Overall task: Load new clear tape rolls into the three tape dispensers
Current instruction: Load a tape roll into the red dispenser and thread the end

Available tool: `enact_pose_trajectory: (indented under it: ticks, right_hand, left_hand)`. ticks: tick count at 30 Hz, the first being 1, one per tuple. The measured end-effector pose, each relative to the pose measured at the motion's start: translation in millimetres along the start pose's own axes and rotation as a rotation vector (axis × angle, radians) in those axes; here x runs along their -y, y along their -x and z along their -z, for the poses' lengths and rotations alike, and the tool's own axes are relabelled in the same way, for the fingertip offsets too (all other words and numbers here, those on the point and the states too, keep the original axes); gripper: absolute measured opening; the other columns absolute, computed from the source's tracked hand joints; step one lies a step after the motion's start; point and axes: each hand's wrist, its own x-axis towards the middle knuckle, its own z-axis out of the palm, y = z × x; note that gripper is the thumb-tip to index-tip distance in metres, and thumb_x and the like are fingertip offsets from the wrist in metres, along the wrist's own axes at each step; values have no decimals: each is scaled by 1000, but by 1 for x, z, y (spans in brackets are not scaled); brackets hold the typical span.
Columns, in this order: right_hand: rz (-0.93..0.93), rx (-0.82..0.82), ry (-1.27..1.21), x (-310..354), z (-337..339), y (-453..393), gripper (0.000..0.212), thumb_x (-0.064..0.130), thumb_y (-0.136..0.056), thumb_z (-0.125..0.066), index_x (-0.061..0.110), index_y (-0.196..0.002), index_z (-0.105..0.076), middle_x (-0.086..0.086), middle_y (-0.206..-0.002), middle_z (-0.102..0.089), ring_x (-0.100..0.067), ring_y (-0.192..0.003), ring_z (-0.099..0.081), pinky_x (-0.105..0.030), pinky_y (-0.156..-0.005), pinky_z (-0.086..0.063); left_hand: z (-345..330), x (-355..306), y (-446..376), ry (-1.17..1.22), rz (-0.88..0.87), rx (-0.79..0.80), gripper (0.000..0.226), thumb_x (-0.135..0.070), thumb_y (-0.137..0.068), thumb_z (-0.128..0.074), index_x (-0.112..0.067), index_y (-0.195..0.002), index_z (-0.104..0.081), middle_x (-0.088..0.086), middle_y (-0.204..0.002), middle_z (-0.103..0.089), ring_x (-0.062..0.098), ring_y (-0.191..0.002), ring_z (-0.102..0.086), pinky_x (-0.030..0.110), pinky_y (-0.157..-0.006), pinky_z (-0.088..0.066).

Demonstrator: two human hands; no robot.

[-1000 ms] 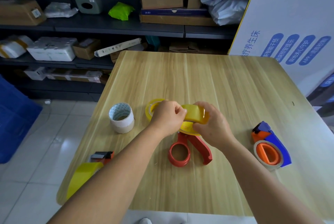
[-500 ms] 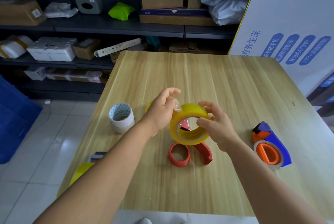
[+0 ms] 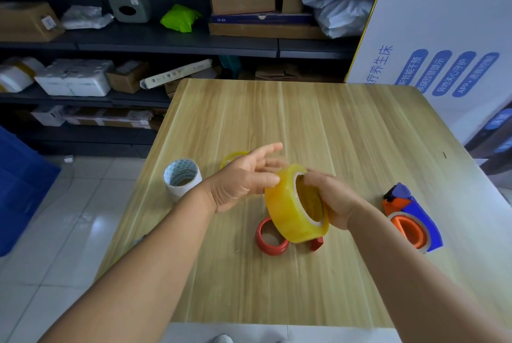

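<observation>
A: Nearest on the table, what's under the hands?

B: The red tape dispenser, its empty ring showing, lying right below the lifted roll. I'd judge it is the one about to be loaded.

A: And the roll itself?

B: The yellowish clear tape roll is held above the table, tilted, core facing the person. The right hand has it in a firm grip, fingers hooked through the core, which leaves the outer face free. The left hand holds nothing; its fingers are spread, thumb against the roll's outer face, probably feeling for the tape's loose end, though I can't make out that end.

A: Off to the sides?

B: The blue and orange tape dispenser lies at the right. The white tape roll stands left, and a second yellowish roll peeks out behind the left hand.
</observation>
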Motion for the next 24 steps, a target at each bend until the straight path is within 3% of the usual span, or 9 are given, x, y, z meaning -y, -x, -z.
enact_pose_trajectory:
  ticks: [3,6,9,12,14,16,18,21,24]
  right_hand:
    - [-97,61,-62,-5,-2,-1,38,22,-88,-51,-2,-116,-61,-23,-105,-67,-35,-93,-64,-44,-85,-52]
    - [-169,113,-157,-8,-3,0,25,17,-89,-47,-1,-93,-64,-15,-80,-66,-25,-68,-65,-31,-65,-54]
    - [-157,138,-313,-8,-6,3,18,17,-87,-50,5,-92,-63,-9,-85,-58,-21,-64,-63,-30,-60,-53]
    - [-74,75,-452,-9,-11,4,19,29,-87,-60,15,-99,-62,-4,-102,-54,-19,-80,-62,-34,-66,-52]
    - [17,76,-456,-11,-15,6,44,42,-73,-73,20,-108,-60,-3,-115,-52,-25,-97,-59,-41,-74,-50]
    - [115,121,-400,-13,-18,7,78,53,-50,-86,26,-117,-57,-8,-124,-52,-33,-106,-56,-49,-85,-51]
    - [217,136,-371,-18,-19,8,89,55,-43,-90,32,-121,-55,-8,-129,-53,-36,-109,-57,-57,-97,-46]
    - [308,29,-205,-21,-23,13,75,47,-52,-85,43,-119,-54,-4,-125,-55,-36,-111,-61,-55,-93,-51]
    - [414,-110,100,-26,-27,15,54,57,-71,-71,47,-118,-48,11,-115,-60,-15,-106,-63,-43,-86,-57]
  left_hand:
    - [-1,0,-2,0,13,-72,24,-10,-89,-62,-16,-113,-62,3,-107,-67,14,-97,-65,25,-85,-54]
    - [-1,5,-7,-48,-28,-256,4,-13,-90,-62,-14,-89,-65,-2,-83,-66,11,-79,-59,20,-72,-50]
    - [1,14,-13,-150,-59,-468,9,-18,-89,-65,-18,-79,-65,0,-82,-65,12,-79,-58,30,-76,-49]
    - [3,18,-17,-264,-58,-666,13,-21,-87,-65,-21,-74,-63,-3,-76,-64,13,-75,-58,33,-75,-49]
    - [4,21,-19,-320,-21,-788,15,-22,-87,-63,-22,-72,-61,-4,-75,-64,16,-75,-60,31,-72,-50]
    - [7,23,-21,-320,27,-869,14,-23,-86,-61,-20,-72,-61,0,-76,-66,24,-78,-65,39,-74,-56]
    - [8,24,-22,-319,66,-900,14,-24,-85,-59,-19,-73,-62,4,-79,-68,29,-81,-67,46,-75,-58]
    - [10,25,-22,-340,119,-899,17,-25,-88,-55,-19,-73,-60,5,-82,-68,30,-81,-68,46,-74,-59]
    - [11,33,-19,-209,183,-867,11,-18,-92,-49,-14,-88,-58,7,-87,-66,24,-66,-65,45,-69,-60]
